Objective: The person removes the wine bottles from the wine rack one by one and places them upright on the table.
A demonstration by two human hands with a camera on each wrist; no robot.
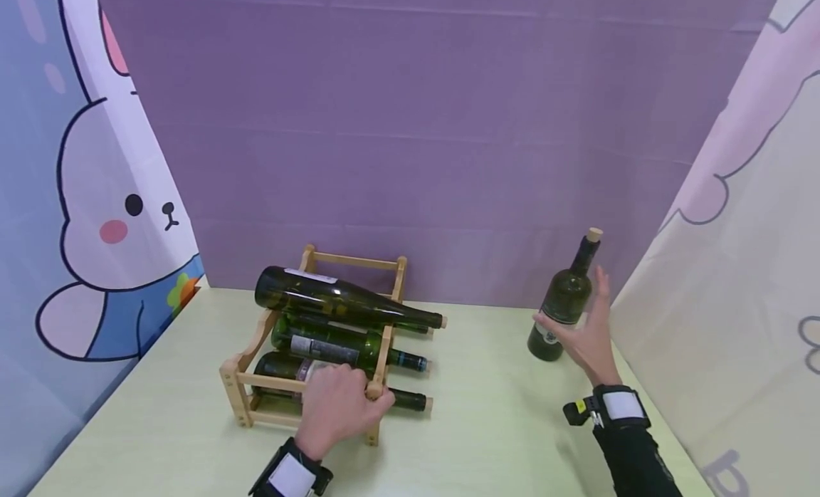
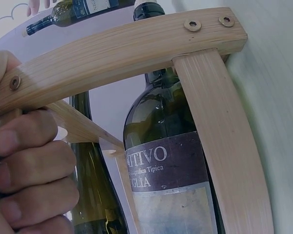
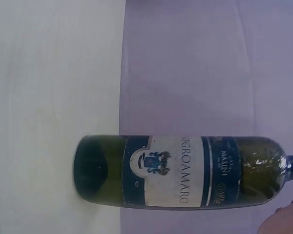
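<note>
My left hand [image 1: 339, 404] grips the near top corner of a wooden wine rack [image 1: 233, 390]. The left wrist view shows its curled fingers [image 2: 34, 165] against the rack's wooden bar [image 2: 122, 58]. To the right, a dark green corked wine bottle [image 1: 569, 294] stands on the table, its cork up. Around its near side is my right hand [image 1: 589, 340], thumb and fingers spread wide and not curled. The right wrist view shows the bottle's white and blue label [image 3: 173, 173], with a bit of the hand [image 3: 283, 219] below its neck. Contact there is unclear.
Several wine bottles lie in the rack, necks to the right, including a long dark one [image 1: 346, 297] on top and a green one [image 1: 320, 340] below. Behind the pale table [image 1: 474, 411] hangs a purple backdrop [image 1: 448, 141]; patterned curtains [image 1: 96, 233] flank it.
</note>
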